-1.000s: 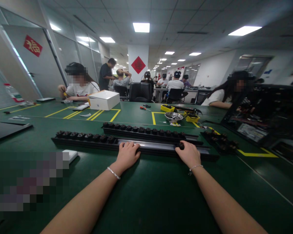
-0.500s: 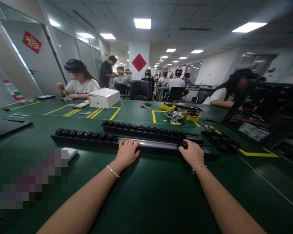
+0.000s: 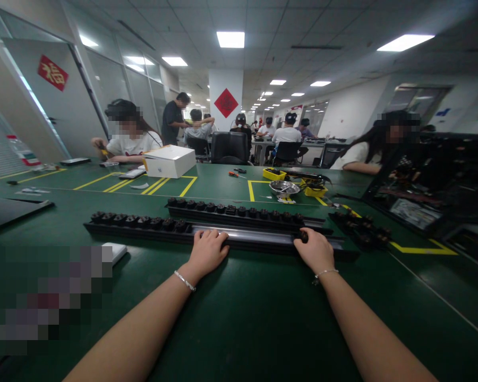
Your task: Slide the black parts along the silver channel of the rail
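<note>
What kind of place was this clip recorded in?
Probably an assembly workshop in an office-like hall: green benches with yellow marked bays, long black rails of small parts, and seated workers at several tables.

A long office with white ceiling light panels [image 3: 230, 39], glass partition walls [image 3: 115, 85] and a white pillar [image 3: 225, 98].

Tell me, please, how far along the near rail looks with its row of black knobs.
Done: the near rail carries black knobs along its left stretch only. In hand: the left hand rests on the rail's bare shiny middle, and the right hand has its fingers at one knob further right. Left: the bare stretch between the hands. The far rail looks filled along its length.
</note>
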### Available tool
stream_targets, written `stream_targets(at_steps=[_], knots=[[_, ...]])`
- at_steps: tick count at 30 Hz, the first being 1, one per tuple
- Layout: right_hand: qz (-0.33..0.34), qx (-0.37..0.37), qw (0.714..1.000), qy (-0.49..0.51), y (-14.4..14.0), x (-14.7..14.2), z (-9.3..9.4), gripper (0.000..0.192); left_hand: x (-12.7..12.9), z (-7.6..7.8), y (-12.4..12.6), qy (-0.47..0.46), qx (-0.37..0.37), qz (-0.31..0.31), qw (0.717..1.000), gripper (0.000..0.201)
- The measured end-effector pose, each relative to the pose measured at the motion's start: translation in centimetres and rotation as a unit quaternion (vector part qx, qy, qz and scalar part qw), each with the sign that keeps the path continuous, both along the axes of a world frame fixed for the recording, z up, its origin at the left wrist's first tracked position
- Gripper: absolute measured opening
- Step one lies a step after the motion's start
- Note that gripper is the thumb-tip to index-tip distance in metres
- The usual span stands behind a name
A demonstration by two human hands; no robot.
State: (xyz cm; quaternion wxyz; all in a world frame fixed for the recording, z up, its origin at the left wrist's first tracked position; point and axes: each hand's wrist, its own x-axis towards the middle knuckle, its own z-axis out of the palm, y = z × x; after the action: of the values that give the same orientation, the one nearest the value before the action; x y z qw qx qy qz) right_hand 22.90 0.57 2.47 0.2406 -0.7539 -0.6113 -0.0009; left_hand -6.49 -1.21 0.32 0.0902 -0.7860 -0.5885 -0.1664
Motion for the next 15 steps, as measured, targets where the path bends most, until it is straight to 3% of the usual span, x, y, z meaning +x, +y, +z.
stream_targets(at_steps=[15], knots=[[-0.011, 0.001, 1.000, 0.010, 0.18, 0.30, -0.13, 0.046, 0.16, 0.23, -0.16, -0.001, -0.011, 0.010, 1.000, 0.026]])
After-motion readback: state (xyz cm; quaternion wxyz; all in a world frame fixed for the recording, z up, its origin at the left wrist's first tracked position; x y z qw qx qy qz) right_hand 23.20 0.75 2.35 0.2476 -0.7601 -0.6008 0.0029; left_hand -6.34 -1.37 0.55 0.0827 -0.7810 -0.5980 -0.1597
